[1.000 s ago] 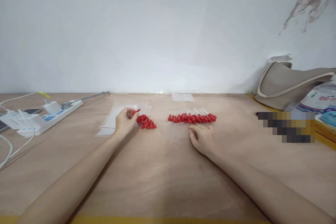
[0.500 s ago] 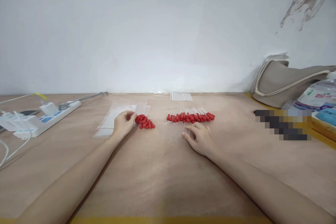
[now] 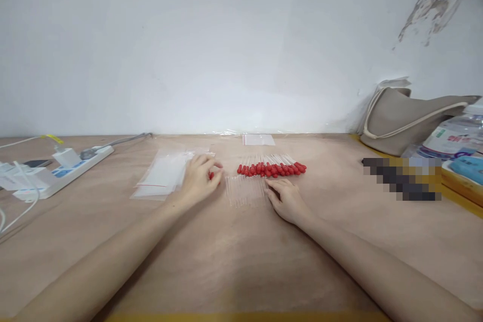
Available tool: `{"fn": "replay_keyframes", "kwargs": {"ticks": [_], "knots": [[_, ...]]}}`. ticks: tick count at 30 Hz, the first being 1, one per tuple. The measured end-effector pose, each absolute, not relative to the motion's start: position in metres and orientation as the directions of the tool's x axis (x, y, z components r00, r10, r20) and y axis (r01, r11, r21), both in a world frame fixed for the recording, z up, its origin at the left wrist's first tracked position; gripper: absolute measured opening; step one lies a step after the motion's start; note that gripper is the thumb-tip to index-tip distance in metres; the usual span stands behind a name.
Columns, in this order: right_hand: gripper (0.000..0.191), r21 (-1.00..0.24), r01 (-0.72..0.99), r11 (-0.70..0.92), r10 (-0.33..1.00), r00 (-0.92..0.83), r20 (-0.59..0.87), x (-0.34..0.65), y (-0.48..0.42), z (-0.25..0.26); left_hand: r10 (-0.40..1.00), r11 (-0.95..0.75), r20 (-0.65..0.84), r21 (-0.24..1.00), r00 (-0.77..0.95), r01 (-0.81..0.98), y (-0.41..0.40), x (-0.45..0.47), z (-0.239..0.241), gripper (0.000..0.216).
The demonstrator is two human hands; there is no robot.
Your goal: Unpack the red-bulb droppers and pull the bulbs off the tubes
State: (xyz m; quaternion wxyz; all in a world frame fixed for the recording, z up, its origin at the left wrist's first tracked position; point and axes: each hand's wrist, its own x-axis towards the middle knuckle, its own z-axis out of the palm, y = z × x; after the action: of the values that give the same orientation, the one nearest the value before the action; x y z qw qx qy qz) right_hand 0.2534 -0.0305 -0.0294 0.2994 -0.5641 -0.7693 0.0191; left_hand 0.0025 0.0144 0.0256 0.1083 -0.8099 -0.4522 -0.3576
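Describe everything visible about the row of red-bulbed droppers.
The row of red-bulbed droppers lies on the table, with slender, clear-to-whitish stems pointing toward the wall. The red bulbs face the person, look like smooth rubber and crowd side by side, some overlapping. The stems look like glass or clear plastic. Clear tubes lie just nearer the person. The right hand is close; whether it touches a bulb is unclear.

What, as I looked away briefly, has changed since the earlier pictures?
The left hand has moved right, over the small red pile, mostly hiding it; the red piece it pinched earlier can't be made out. The right hand stays at the clear tubes; the red-tipped row and bags lie as before.
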Motion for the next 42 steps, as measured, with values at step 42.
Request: {"fn": "replay_keyframes", "kwargs": {"ticks": [42], "knots": [[0.049,-0.822,0.409,0.396,0.916,-0.109,0.387,0.279,-0.014,-0.035,0.495,-0.822,0.777,0.273,0.390,0.500,-0.015,0.012,-0.012,0.012]]}}
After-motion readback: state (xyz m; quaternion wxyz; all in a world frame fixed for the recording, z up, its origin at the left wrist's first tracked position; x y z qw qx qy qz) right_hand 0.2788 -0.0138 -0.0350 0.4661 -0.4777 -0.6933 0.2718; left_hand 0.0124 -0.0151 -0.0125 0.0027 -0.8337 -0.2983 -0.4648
